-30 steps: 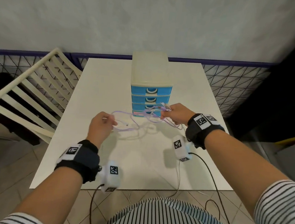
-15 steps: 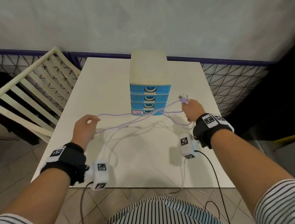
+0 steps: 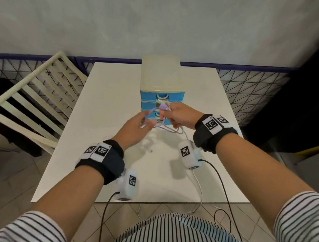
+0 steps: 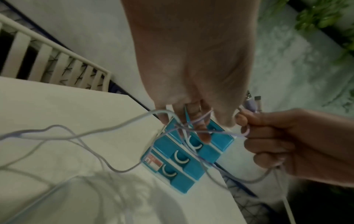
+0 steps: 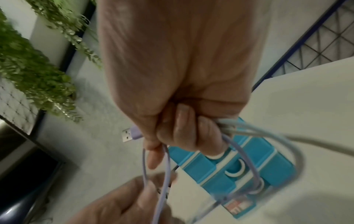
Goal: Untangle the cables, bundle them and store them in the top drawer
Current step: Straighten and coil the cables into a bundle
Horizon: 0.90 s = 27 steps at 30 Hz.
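Both forearms reach forward from striped sleeves, each wrist wrapped in a dark band. The right hand (image 3: 180,115) sits at about one o'clock from the left hand (image 3: 135,127), the two nearly touching. The right hand's fingers (image 5: 180,133) are curled into a fist that grips the cables (image 5: 237,128). The left hand's fingers (image 4: 199,121) are extended and spread, seemingly threaded among the strands, though blur hides any grip.

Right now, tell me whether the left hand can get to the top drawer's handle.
Probably not yet. The left hand has cables looped over its fingers, and the right hand, in a grip on the plug ends, sits before the drawer unit. The top drawer is closed, its handle uncovered.
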{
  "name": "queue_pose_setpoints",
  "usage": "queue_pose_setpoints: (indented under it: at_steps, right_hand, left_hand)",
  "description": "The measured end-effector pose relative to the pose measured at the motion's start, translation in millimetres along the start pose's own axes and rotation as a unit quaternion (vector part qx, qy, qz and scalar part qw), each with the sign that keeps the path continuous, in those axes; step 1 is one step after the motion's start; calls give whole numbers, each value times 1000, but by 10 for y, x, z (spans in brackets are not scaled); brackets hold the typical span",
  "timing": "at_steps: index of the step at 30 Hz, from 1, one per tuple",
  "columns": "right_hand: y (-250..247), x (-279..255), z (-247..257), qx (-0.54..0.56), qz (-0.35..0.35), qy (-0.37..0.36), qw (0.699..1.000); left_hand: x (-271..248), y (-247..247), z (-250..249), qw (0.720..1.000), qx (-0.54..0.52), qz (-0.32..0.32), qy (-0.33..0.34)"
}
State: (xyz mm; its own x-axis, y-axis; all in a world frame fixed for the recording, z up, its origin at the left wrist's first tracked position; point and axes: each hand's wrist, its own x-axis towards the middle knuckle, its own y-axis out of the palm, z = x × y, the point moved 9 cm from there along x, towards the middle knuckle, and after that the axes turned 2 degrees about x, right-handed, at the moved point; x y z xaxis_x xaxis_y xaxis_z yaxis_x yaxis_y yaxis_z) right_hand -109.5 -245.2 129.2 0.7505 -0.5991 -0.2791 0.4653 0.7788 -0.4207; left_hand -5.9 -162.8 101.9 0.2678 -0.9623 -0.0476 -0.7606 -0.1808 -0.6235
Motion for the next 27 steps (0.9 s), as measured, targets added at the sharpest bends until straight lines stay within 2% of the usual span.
queue_pose_setpoints:
  at_steps: [2, 4, 7, 9, 10, 11, 13, 14, 15, 16, 17, 19, 21, 22, 25, 27]
  right_hand:
    - [-64, -10, 80, -81, 0, -23, 996]
    - [-243, -15, 54, -135, -23, -27, 990]
    - [-621, -51, -73, -190, -83, -9, 978]
    - [-807, -90, -143, -245, -102, -2, 964]
    - [-875, -99, -172, -270, -106, -3, 957]
    - [-941, -93, -202, -289, -114, -4, 951]
    - [-1057, -91, -238, -297, -142, -3, 944]
    - [-1106, -91, -242, -294, -158, -2, 943]
    - [-1145, -90, -241, -288, -171, -3, 942]
    - [-1173, -95, -219, -279, -182, -8, 943]
    - [-1187, -89, -194, -270, -193, -17, 943]
    - [-1180, -73, -142, -253, -205, -27, 945]
    - [-1174, -45, -132, -249, -215, -29, 944]
    - [-1206, -48, -129, -245, -226, -28, 942]
    - [-1403, -101, -151, -224, -264, -20, 938]
    - [-1466, -116, -168, -219, -272, -13, 937]
  left_hand:
    - [49, -85, 16, 999, -28, -26, -13]
    - [16, -272, 241, 988, -105, -89, -69]
    - [-219, -492, 811, 923, -288, -161, -196]
    - [-374, -527, 1088, 906, -307, -144, -252]
    - [-425, -552, 1139, 908, -306, -133, -252]
    - [-457, -575, 1139, 917, -296, -122, -237]
    - [-462, -659, 1048, 966, -173, -95, -169]
    - [-461, -677, 996, 988, -47, -64, -131]
    - [-464, -668, 1000, 989, 103, -26, -107]
    - [-482, -669, 1037, 964, 243, 4, -106]
    - [-517, -665, 1116, 933, 337, 32, -123]
    - [-553, -612, 1254, 890, 417, 84, -162]
    - [-573, -523, 1307, 873, 435, 117, -186]
    - [-584, -513, 1371, 884, 406, 114, -202]
    - [-678, -615, 1642, 941, 217, 65, -253]
    - [-717, -675, 1731, 947, 162, 43, -275]
